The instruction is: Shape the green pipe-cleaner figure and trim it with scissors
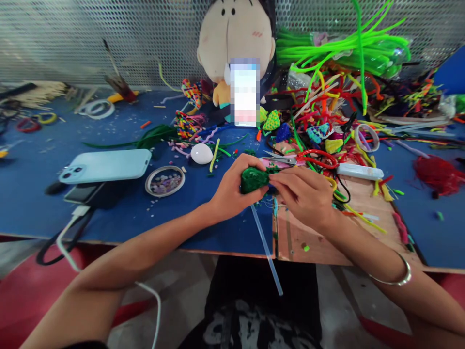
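Observation:
A dark green, fuzzy rounded piece (pixel 254 180) sits in my left hand (pixel 232 186), the fingers and thumb wrapped round it. My right hand (pixel 303 194) is closed in a pinch against the right end of that piece. What lies between its fingertips is too small to tell. Just beyond my hands, red-handled scissors (pixel 317 158) lie with their blades pointing left. Below the green piece, a translucent stick (pixel 267 249) slants down past the table's front edge.
Pipe-cleaner scraps (pixel 334 116) crowd the right side, with a bright green bundle (pixel 341 51) behind. A lit phone (pixel 245 94) leans on a plush doll (pixel 236 39). Leftward are a white egg shape (pixel 202 153), a tape ring with beads (pixel 165 181) and a light blue phone (pixel 105 166).

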The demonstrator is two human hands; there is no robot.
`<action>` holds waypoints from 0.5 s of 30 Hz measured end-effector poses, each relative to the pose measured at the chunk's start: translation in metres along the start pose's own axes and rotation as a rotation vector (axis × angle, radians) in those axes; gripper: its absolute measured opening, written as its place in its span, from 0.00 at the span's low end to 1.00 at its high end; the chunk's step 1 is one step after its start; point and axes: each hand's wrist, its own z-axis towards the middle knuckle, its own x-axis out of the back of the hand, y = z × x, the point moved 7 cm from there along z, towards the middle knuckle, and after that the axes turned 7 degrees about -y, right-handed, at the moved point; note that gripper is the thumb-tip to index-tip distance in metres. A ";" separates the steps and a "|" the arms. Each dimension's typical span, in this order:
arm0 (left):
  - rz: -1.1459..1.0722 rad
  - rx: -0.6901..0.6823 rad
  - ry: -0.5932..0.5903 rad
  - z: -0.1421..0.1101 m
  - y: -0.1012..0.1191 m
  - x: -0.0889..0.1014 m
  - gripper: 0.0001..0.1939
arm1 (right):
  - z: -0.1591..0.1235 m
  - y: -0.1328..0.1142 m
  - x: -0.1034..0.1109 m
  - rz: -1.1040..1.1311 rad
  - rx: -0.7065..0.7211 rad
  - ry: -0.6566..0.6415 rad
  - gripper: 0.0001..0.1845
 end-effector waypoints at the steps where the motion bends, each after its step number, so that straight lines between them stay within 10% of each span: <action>1: 0.004 0.000 0.002 0.000 0.000 0.000 0.13 | 0.000 -0.001 -0.002 -0.027 0.029 -0.010 0.03; 15: 0.022 0.066 0.089 0.001 -0.016 0.009 0.12 | -0.002 0.010 0.003 0.270 -0.160 -0.063 0.07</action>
